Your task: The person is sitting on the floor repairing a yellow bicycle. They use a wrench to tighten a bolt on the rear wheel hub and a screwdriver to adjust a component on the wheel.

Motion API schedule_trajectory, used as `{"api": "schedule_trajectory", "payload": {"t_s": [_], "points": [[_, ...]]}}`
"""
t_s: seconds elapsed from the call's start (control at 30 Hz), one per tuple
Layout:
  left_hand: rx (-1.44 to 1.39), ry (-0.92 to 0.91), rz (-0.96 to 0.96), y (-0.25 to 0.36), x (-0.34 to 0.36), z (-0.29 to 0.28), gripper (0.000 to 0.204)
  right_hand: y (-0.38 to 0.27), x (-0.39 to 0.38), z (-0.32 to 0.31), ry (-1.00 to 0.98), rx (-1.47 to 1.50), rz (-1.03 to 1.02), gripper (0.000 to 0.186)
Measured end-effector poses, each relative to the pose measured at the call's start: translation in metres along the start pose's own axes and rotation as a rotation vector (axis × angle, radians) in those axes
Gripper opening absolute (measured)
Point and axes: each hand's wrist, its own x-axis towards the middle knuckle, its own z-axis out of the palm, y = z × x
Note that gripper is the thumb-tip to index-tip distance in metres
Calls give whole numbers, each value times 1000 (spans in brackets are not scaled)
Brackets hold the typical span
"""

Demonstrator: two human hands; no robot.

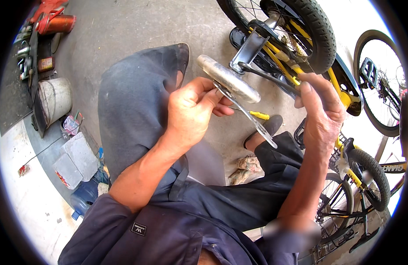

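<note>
My left hand is closed around a flat metal strut beside a pale, scuffed small wheel, which looks like a training wheel. The wheel is seen nearly edge-on, above my fingers. My right hand pinches the end of a dark metal bar. That bar runs from a grey metal bracket by the hub of the rear wheel of a yellow bicycle. The fingertips of my left hand are partly hidden behind the strut.
A yellow-handled screwdriver lies on the floor between my feet, near crumpled patterned gloves. More bicycles stand at right, one with a black tire. A white bucket, an orange can and a blue water jug are at left.
</note>
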Motion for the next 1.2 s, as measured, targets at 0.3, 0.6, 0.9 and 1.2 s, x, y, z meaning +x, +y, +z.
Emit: {"api": "schedule_trajectory", "payload": {"t_s": [0.3, 0.6, 0.9, 1.2], "points": [[2, 10, -4, 1, 0, 0, 12, -5, -7, -3, -13, -172, -125, 13], [-9, 18, -38, 2, 1, 1, 11, -31, 6, 14, -116, -276, -422, 6], [-25, 8, -38, -2, 0, -1, 10, -27, 10, 10, -197, -218, -526, 14], [21, 18, -43, 3, 0, 1, 10, -23, 11, 7, -232, -222, -537, 15]]}}
